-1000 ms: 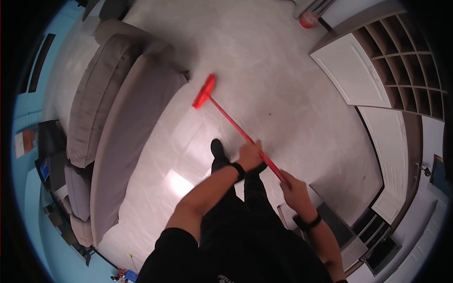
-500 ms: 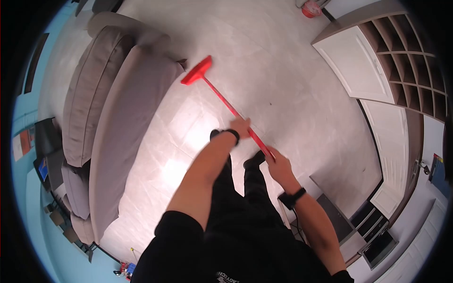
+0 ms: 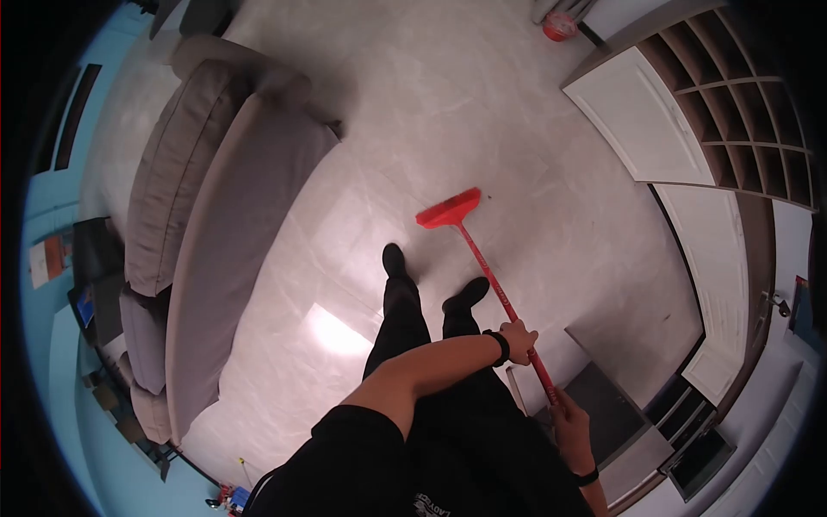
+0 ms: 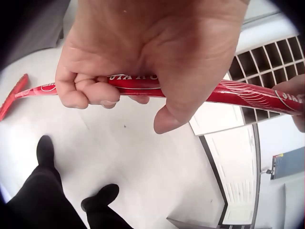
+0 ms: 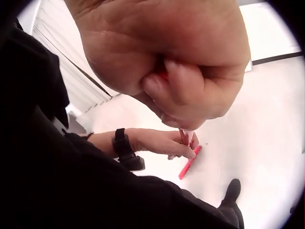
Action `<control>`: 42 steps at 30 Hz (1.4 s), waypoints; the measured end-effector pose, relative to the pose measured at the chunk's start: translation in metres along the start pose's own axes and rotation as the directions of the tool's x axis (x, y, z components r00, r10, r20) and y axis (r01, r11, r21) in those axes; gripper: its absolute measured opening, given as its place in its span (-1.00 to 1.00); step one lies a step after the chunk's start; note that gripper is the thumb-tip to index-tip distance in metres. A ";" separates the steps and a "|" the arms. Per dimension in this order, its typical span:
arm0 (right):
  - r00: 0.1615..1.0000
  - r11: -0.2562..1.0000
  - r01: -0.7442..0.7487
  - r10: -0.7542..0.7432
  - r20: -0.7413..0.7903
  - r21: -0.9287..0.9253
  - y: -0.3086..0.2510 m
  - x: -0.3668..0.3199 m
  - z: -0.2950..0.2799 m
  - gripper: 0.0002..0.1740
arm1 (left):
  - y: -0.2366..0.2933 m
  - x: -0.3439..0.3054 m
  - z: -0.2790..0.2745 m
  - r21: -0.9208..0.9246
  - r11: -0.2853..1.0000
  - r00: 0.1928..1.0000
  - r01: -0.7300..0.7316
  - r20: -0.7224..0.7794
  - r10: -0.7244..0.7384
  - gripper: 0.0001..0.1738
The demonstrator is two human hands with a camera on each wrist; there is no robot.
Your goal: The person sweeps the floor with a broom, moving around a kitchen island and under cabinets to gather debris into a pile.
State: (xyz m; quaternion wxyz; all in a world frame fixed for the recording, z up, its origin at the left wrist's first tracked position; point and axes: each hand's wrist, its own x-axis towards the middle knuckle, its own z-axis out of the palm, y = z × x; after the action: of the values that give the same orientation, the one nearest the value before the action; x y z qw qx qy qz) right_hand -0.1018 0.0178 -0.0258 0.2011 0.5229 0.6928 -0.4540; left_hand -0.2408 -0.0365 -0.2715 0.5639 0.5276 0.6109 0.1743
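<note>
A red broom slants across the head view, its bristled head out on the pale floor ahead of the feet. My left hand grips the red handle partway along, and in the left wrist view the fingers curl over it. Higher up, close to the handle's end, my right hand holds it in a fist; in the right wrist view this fist hides most of the handle inside it. A small dark speck lies on the floor just off the right end of the broom head.
A long grey sofa runs along the left side. White cabinets with a brown cubby shelf line the right. A red bin stands at the far back, and a dark-topped low unit is near my right hand.
The broom head first moved farther out beside the sofa, then swept right and back toward the feet. Both hands moved right and nearer the body, still gripping the handle.
</note>
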 end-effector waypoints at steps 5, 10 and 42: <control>0.974 0.962 0.223 -0.211 0.088 -0.158 -0.053 -0.001 -0.001 -0.55 | -0.018 -0.046 -0.025 -0.088 0.996 0.976 0.021 -0.215 -0.039 -0.44; 0.910 0.898 0.389 -0.341 0.236 -0.204 -0.086 0.050 0.038 -0.57 | -0.076 -0.110 -0.051 -0.122 0.972 0.891 0.199 -0.390 -0.231 -0.46; 0.982 0.948 0.121 -0.158 -0.106 -0.293 0.065 0.065 -0.087 -0.61 | 0.039 0.108 0.031 -0.149 0.987 0.970 0.059 -0.225 -0.092 -0.45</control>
State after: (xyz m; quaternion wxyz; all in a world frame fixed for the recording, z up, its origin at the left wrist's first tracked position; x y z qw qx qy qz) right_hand -0.0500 0.1283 -0.0576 0.1967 0.4661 0.7979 -0.3279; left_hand -0.1749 0.0572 -0.3038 0.5311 0.4390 0.6782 0.2556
